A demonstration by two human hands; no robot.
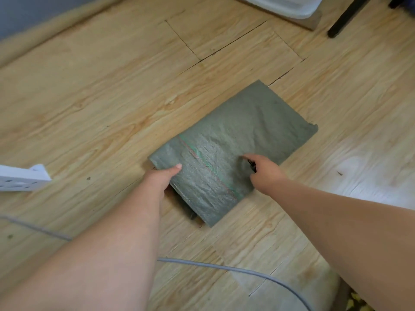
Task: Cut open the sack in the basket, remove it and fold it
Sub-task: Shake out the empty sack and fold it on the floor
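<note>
A grey-green woven sack [242, 131] lies folded into a flat rectangle on the wooden floor, with a thin red and green stripe running across its near part. My left hand [160, 178] grips the sack's near-left edge, thumb on top and fingers tucked under it. My right hand [263, 171] rests on the sack's near-right part, its forefinger stretched onto the cloth. The other fingers are curled around a small dark tool [252, 165], most of it hidden in the fist.
A white power strip [22, 178] lies at the left edge. A grey cable [224, 267] runs across the floor under my arms. A white plastic container [285, 5] on a wooden base and a dark furniture leg [347, 17] stand at the top right.
</note>
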